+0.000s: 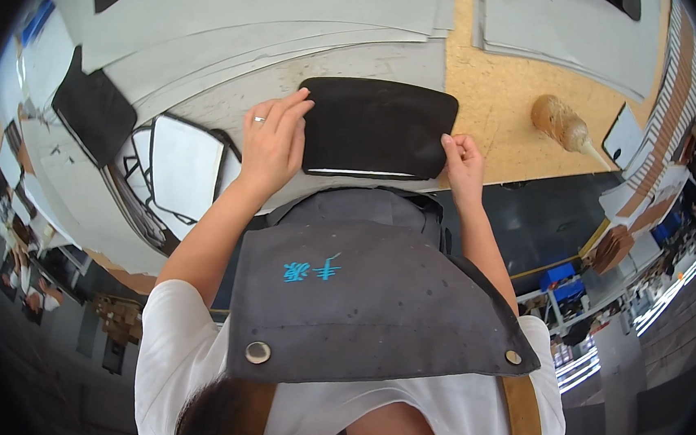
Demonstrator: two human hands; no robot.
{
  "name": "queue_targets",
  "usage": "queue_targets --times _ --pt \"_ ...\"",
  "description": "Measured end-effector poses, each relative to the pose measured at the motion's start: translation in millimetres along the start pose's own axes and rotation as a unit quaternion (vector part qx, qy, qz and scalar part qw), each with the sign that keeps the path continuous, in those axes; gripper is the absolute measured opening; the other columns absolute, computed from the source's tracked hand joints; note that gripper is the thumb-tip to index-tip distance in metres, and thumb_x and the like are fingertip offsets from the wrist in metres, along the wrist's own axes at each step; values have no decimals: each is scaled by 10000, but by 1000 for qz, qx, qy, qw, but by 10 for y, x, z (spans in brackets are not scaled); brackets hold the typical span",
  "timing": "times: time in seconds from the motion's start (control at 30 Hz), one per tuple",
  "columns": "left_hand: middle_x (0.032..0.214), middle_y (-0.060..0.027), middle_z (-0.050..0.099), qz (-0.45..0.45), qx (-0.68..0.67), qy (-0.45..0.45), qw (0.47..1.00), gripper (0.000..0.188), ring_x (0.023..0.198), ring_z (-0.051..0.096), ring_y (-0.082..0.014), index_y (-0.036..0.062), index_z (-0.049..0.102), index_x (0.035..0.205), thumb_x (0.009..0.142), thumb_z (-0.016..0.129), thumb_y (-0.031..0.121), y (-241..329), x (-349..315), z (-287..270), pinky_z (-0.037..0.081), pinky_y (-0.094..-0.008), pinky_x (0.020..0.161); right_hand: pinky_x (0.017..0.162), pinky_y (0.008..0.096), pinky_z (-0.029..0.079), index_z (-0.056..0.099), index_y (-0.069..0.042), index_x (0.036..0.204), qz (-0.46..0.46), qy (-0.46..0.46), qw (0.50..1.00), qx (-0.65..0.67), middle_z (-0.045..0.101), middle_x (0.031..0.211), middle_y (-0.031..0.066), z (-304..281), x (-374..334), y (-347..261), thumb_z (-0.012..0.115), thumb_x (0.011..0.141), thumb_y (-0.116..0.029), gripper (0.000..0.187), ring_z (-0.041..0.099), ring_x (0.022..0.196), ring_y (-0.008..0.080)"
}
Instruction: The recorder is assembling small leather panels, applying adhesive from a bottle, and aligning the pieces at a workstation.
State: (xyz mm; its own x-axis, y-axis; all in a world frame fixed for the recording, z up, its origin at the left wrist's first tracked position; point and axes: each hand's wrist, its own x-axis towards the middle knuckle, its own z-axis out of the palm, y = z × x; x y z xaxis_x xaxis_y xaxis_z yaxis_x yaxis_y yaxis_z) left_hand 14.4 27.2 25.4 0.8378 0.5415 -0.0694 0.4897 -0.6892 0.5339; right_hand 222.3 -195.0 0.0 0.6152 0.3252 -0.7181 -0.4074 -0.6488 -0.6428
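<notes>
A black panel with rounded corners [380,126] lies flat at the table's near edge, in front of my body. A thin white strip shows along its near side. My left hand [277,134], with a ring on one finger, grips the panel's left side, its fingertips at the far left corner; the thumb is hidden. At the right edge, my right hand [464,163] pinches the panel between thumb and fingers. To the left of my left hand lie white panels with black edging [184,168], loosely stacked.
Large grey sheets [274,15] cover the table's far side, with another grey stack [571,31] at the far right. An amber bottle with a pale nozzle [558,122] is on the tan board [496,98]. A black piece [95,108] lies at the left.
</notes>
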Motion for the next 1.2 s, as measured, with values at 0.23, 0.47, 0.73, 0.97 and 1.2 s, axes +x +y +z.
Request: queue_targets --times 0.23,0.47,0.73,0.97,1.2 --pt "1304 -106 451 111 -108 -140 978 446 1228 404 -270 47 490 1195 755 554 6 556 342 298 271 -431 1027 448 186 242 510 -65 752 -14 -17 999 -49 424 550 -86 -9 -35 -22 569 891 -167 183 324 496 -4" --pt "1398 -84 341 124 -66 -173 975 537 1314 291 -244 70 410 1300 792 576 108 720 489 588 182 -448 1074 440 201 198 506 -55 716 -12 -14 1000 -9 359 516 -95 12 -39 -8 588 868 -151 197 265 483 -2" --pt "1392 -37 367 103 -63 -178 977 537 1298 321 -201 76 402 1310 802 572 118 587 496 520 215 -402 1068 454 188 206 501 -63 736 7 -25 1000 -2 387 562 -99 8 -52 -6 574 885 -133 181 289 505 -10" --pt "1385 -77 378 -17 -5 -117 993 514 1292 336 -235 75 383 1321 827 527 61 126 187 239 228 -440 1060 441 202 219 505 -46 726 -13 -18 999 -23 360 526 -81 22 -40 -40 594 864 -144 192 285 487 4" --pt "1281 -114 461 65 -7 -50 997 453 1208 414 -279 52 437 1253 811 536 49 357 461 232 259 -460 1025 459 229 327 508 -31 785 -67 -19 996 -48 460 542 -17 25 -106 -80 603 840 -145 159 377 469 59"
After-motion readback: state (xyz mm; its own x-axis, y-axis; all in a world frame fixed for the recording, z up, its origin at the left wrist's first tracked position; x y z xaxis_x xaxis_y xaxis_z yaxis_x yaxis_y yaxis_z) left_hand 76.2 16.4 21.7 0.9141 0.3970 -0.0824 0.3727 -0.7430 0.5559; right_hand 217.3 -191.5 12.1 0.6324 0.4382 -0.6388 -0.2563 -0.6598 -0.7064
